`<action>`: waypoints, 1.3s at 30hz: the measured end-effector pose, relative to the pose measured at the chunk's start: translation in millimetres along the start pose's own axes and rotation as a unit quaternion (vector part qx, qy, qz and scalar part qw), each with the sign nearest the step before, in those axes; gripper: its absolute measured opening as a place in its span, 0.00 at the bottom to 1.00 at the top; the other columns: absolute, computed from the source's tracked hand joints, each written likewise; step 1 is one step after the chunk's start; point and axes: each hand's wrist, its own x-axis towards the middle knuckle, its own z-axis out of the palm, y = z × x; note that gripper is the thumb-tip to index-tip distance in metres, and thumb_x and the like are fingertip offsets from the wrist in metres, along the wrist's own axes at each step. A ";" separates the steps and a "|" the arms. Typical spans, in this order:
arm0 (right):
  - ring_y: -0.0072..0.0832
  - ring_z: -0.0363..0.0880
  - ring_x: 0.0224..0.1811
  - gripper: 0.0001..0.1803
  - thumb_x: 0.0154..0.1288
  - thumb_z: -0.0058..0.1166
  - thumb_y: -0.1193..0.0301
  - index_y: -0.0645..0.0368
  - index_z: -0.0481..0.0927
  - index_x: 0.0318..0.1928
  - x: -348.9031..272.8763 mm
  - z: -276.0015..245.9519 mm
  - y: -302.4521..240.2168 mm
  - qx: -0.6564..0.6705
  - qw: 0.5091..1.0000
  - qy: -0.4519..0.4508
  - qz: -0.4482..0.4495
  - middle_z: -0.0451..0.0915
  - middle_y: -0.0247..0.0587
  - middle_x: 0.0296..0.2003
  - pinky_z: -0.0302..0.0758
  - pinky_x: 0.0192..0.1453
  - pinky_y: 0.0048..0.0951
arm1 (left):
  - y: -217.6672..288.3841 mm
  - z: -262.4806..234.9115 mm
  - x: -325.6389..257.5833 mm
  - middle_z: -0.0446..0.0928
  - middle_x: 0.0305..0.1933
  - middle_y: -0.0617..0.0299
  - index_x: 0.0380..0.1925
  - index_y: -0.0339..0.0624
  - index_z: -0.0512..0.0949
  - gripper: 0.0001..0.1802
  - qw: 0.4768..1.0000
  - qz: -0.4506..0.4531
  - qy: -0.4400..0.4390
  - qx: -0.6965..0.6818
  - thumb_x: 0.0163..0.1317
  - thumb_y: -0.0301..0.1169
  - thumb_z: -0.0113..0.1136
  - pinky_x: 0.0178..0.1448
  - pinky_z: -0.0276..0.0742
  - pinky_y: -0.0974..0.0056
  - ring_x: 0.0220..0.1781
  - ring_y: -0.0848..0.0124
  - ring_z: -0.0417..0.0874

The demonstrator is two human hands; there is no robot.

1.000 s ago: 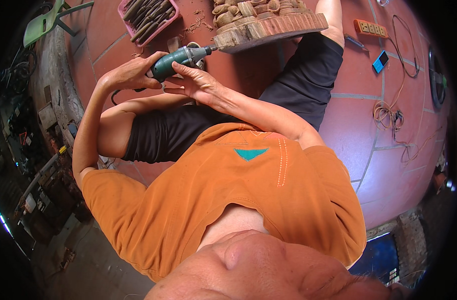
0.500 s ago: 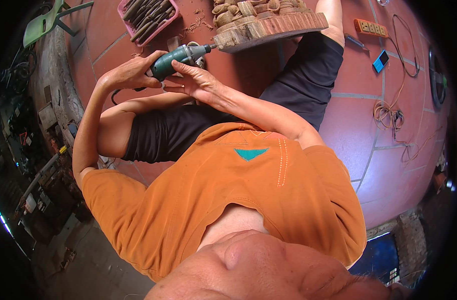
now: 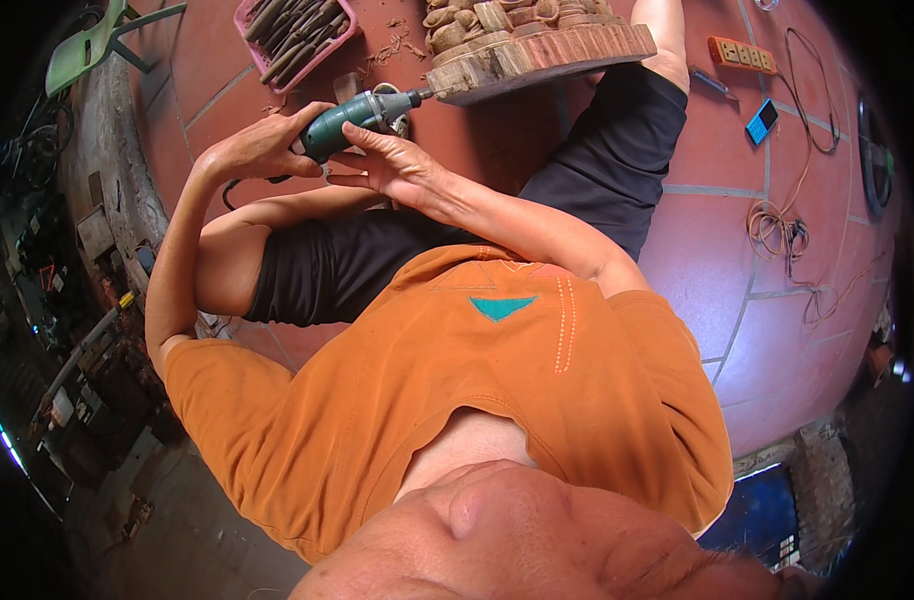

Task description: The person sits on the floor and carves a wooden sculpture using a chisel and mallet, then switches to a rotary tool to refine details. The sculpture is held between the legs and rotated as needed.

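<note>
A green die grinder is held between both hands, its metal nose pointing right. My left hand wraps its rear end. My right hand grips its body from the near side, thumb along the casing and fingers partly hidden below. The collet and bit end close to the left edge of a thick wood carving with rounded relief on top and a rough slab base. Whether the bit touches the wood I cannot tell.
A pink basket of long carving tools stands at the far left, near wood shavings. A green chair is beyond. On the right lie an orange power strip, a blue-screened phone and a coiled cord on red tiles.
</note>
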 end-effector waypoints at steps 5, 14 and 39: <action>0.36 0.74 0.62 0.26 0.62 0.71 0.64 0.53 0.77 0.57 0.0 -1.4 0.8 0.001 1.000 -0.005 0.004 0.78 0.38 0.54 0.75 0.67 0.56 | -3.5 1.4 0.2 0.79 0.32 0.44 0.69 0.49 0.61 0.45 1.000 0.012 0.007 0.004 0.49 0.34 0.70 0.37 0.76 0.49 0.31 0.49 0.83; 0.36 0.72 0.64 0.26 0.61 0.72 0.63 0.51 0.77 0.58 0.7 -0.5 -0.1 -0.006 1.000 -0.010 0.003 0.78 0.38 0.54 0.75 0.66 0.56 | -1.7 0.8 0.6 0.79 0.32 0.44 0.70 0.49 0.60 0.46 1.000 0.014 0.005 0.006 0.49 0.34 0.69 0.38 0.76 0.50 0.31 0.49 0.83; 0.35 0.75 0.60 0.27 0.62 0.71 0.62 0.54 0.76 0.58 1.7 1.1 -2.5 -0.017 1.000 -0.009 -0.004 0.77 0.41 0.54 0.77 0.65 0.55 | -1.0 0.3 0.7 0.80 0.35 0.43 0.70 0.50 0.60 0.46 1.000 -0.017 0.001 0.002 0.50 0.34 0.70 0.39 0.77 0.49 0.33 0.48 0.84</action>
